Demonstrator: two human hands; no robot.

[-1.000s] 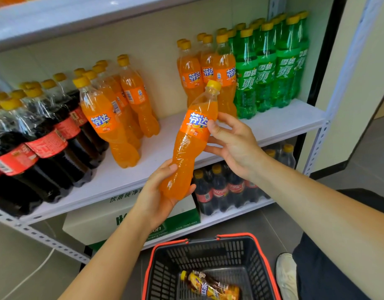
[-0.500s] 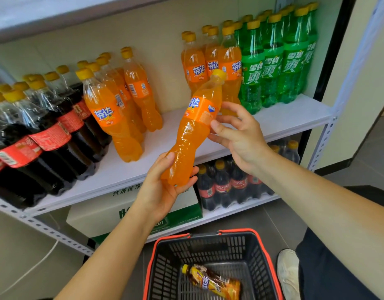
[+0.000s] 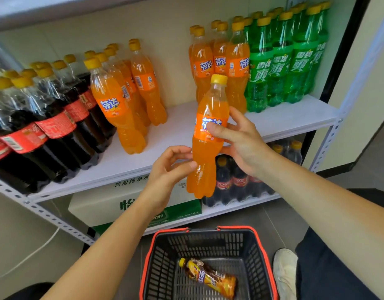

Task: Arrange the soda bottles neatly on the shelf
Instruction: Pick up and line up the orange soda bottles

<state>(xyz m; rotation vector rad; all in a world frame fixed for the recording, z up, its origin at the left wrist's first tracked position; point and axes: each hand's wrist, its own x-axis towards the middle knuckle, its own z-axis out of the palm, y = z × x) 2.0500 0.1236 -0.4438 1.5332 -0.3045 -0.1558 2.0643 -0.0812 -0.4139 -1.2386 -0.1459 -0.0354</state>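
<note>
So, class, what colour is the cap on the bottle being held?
Yellow cap on the orange bottle; head view.

Shelf unit point(image 3: 273, 118): white boards on white perforated metal uprights point(image 3: 325, 146), standing against a cream wall point(image 3: 169, 29). Floor point(image 3: 284, 215): grey tiles with thin joints. A black vertical strip point(image 3: 342, 50) runs beside the right upright. Beyond it is a second cream wall point(image 3: 370, 61) with dark skirting point(image 3: 338, 167). A white cable point(image 3: 38, 250) hangs lower left.
</note>
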